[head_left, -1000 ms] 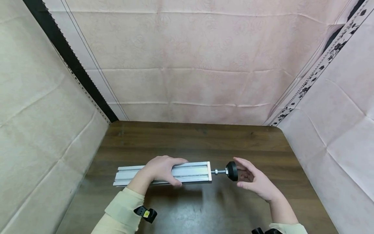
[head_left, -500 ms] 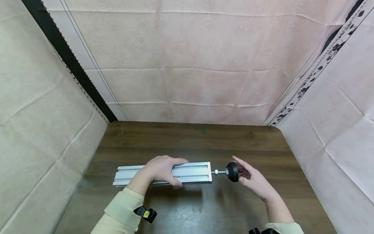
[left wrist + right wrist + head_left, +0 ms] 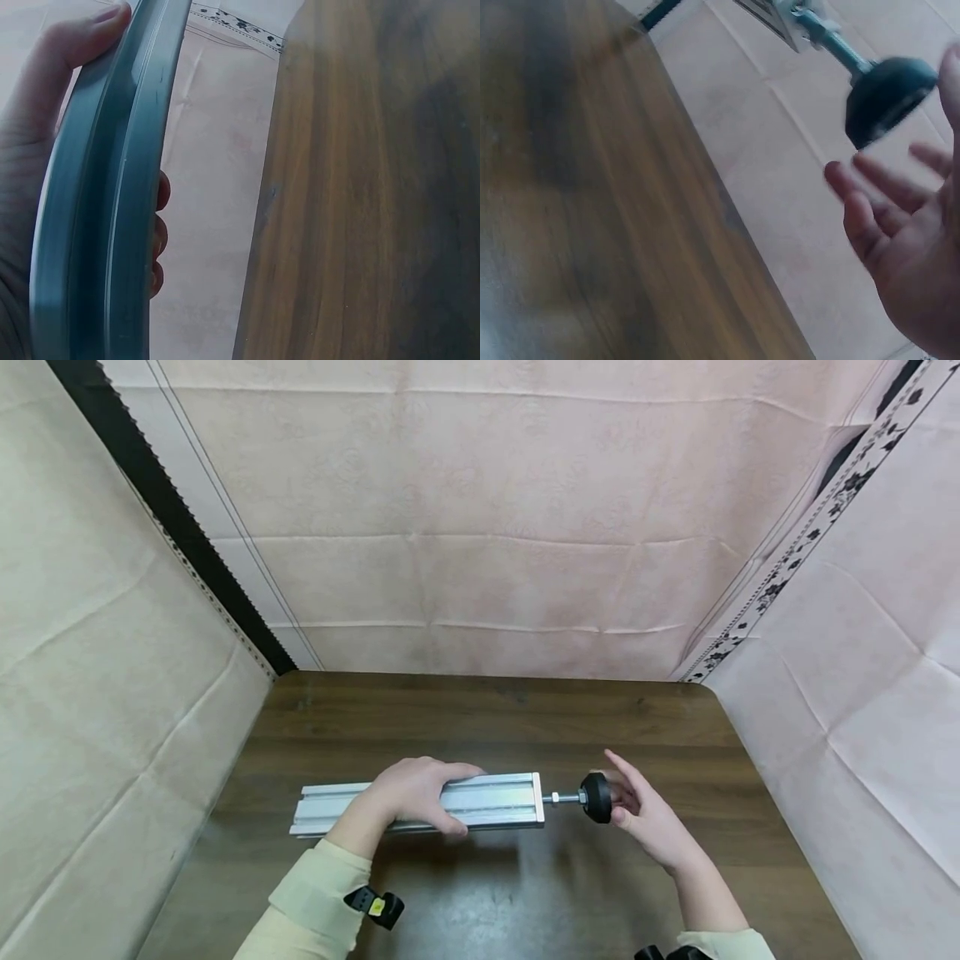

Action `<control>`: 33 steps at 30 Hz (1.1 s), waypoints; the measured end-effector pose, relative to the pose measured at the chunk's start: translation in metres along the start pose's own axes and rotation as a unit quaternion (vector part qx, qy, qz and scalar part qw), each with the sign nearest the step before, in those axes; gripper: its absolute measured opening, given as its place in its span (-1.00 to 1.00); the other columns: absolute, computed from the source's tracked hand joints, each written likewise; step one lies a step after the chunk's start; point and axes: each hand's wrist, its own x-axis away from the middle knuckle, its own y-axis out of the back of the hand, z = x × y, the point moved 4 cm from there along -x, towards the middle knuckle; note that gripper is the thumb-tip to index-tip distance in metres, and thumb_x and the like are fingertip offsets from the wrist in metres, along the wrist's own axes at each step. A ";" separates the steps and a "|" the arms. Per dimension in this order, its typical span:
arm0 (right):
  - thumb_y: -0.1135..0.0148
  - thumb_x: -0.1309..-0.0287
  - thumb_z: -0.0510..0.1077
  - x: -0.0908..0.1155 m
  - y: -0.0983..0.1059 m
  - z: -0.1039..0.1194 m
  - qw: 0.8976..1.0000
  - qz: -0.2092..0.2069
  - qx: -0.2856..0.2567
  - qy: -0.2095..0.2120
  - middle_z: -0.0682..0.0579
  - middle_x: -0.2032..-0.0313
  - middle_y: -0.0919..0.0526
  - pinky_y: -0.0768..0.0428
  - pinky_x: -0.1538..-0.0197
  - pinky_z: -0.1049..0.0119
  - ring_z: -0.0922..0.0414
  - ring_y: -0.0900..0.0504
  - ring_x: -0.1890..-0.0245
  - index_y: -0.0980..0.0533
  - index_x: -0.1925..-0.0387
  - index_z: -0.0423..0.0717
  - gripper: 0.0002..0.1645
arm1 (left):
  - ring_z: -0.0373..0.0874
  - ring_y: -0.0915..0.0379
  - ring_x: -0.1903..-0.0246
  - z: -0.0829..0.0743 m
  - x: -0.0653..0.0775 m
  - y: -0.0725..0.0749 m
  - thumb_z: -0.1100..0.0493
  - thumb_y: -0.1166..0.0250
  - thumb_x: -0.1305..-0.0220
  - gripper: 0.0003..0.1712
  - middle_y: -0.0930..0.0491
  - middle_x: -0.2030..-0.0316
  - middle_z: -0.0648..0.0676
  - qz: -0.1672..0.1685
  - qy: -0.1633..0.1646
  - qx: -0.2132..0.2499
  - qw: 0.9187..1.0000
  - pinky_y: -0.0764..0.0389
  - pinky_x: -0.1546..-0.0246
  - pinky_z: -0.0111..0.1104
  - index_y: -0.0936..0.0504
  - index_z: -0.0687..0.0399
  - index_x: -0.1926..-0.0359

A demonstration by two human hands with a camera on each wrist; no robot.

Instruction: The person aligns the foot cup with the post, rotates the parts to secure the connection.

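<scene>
My left hand (image 3: 427, 795) grips a silver aluminium extrusion (image 3: 495, 802) from above, thumb along the near side. In the left wrist view its curled fingertips (image 3: 159, 236) show past the grooved bar (image 3: 112, 202). From the bar's right end plate projects a threaded rod with nuts (image 3: 566, 798), tipped by a black levelling foot (image 3: 597, 797). Beside the foot is my right hand (image 3: 652, 822), index finger extended upward. The right wrist view has the foot (image 3: 889, 97) in front of loosely bent, blurred fingers (image 3: 892, 184); contact there is hard to make out.
The bar is held above a brown wood-grain table (image 3: 487, 718). Pale cloth hangs behind (image 3: 480, 527) and at both sides, with a flower-patterned border (image 3: 795, 556) on the right. Small black wrist cameras (image 3: 382, 910) sit at the cuffs.
My right hand has shifted slightly left, and its thumb has come up beside the foot. Its index finger now points higher. The left hand and the bar stay nearly still.
</scene>
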 end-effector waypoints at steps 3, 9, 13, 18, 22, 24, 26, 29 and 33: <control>-0.21 -0.17 -0.28 0.001 -0.001 0.003 1.000 0.024 -0.015 0.008 -0.20 -0.21 -0.30 -0.50 0.07 0.31 0.18 -0.48 -0.04 -0.05 -0.42 -0.10 -0.16 | -0.21 -0.46 0.11 0.002 0.002 0.000 -0.40 -0.34 0.20 -0.09 -0.54 -0.04 -0.14 0.003 0.003 -0.003 1.000 -0.47 0.18 -0.21 -0.38 -0.39 -0.27; -0.16 -0.22 -0.28 -0.001 -0.003 0.000 0.999 0.014 0.008 -0.049 -0.20 0.05 -0.47 -0.54 0.22 0.27 0.16 -0.57 0.20 -0.24 -0.33 -0.12 -0.35 | -0.22 -0.46 0.10 0.000 0.003 0.001 -0.39 -0.34 0.19 -0.11 -0.54 -0.03 -0.16 0.001 -0.003 -0.002 1.000 -0.47 0.19 -0.22 -0.38 -0.40 -0.27; 0.00 -0.36 -0.07 -0.002 0.000 0.000 0.998 0.000 0.033 -0.046 -0.11 0.18 -0.49 -0.52 0.33 0.25 0.14 -0.53 0.40 -0.26 -0.32 -0.12 -0.45 | -0.28 -0.44 0.21 -0.001 0.001 0.000 -0.38 -0.34 0.19 -0.13 -0.55 0.02 -0.20 0.000 -0.007 0.004 1.000 -0.45 0.27 -0.28 -0.39 -0.43 -0.26; -0.10 -0.25 -0.31 0.002 0.004 0.004 0.999 0.029 -0.023 0.037 -0.03 -0.19 -0.37 -0.50 0.14 0.33 0.19 -0.50 0.03 -0.07 -0.39 -0.21 -0.26 | -0.30 -0.42 0.26 -0.001 0.000 0.001 -0.34 -0.36 0.16 -0.15 -0.55 0.06 -0.21 -0.006 -0.012 0.004 1.000 -0.44 0.31 -0.30 -0.39 -0.43 -0.26; -0.19 -0.05 -0.51 0.006 0.005 0.005 0.996 0.045 -0.050 0.060 -0.01 -0.25 -0.30 -0.49 0.09 0.35 0.17 -0.48 -0.04 -0.09 -0.36 -0.30 -0.15 | -0.29 -0.42 0.27 -0.003 -0.002 0.003 -0.33 -0.37 0.17 -0.16 -0.56 0.07 -0.21 -0.007 -0.016 -0.001 1.000 -0.44 0.31 -0.30 -0.39 -0.46 -0.25; -0.19 -0.08 -0.46 0.005 0.005 0.004 0.998 0.027 -0.032 0.041 0.00 -0.14 -0.37 -0.52 0.14 0.35 0.17 -0.53 0.05 -0.17 -0.34 -0.25 -0.22 | -0.29 -0.42 0.27 -0.004 -0.002 0.004 -0.33 -0.37 0.18 -0.16 -0.56 0.06 -0.21 -0.008 -0.018 0.000 1.000 -0.43 0.31 -0.30 -0.39 -0.47 -0.25; -0.17 -0.16 -0.37 0.004 0.004 0.003 1.000 0.004 -0.012 0.019 0.01 -0.05 -0.44 -0.54 0.21 0.31 0.17 -0.55 0.15 -0.25 -0.32 -0.19 -0.33 | -0.28 -0.42 0.27 -0.005 -0.001 0.005 -0.33 -0.37 0.18 -0.15 -0.56 0.07 -0.20 -0.008 -0.020 0.003 1.000 -0.43 0.31 -0.29 -0.39 -0.46 -0.25; -0.10 -0.28 -0.20 0.003 0.004 0.001 1.000 -0.015 0.004 -0.001 0.04 0.03 -0.49 -0.54 0.27 0.29 0.20 -0.55 0.25 -0.27 -0.31 -0.13 -0.42 | -0.29 -0.42 0.28 -0.007 -0.001 0.005 -0.32 -0.38 0.19 -0.15 -0.56 0.07 -0.20 -0.008 -0.019 0.004 1.000 -0.44 0.29 -0.29 -0.40 -0.45 -0.24; -0.12 -0.23 -0.31 0.006 0.007 0.005 0.999 -0.007 -0.015 0.035 0.06 -0.13 -0.44 -0.51 0.14 0.34 0.20 -0.53 0.08 -0.16 -0.35 -0.24 -0.33 | -0.29 -0.42 0.27 -0.008 -0.003 0.002 -0.33 -0.37 0.18 -0.14 -0.56 0.05 -0.18 -0.006 -0.020 0.008 1.000 -0.44 0.28 -0.29 -0.40 -0.41 -0.25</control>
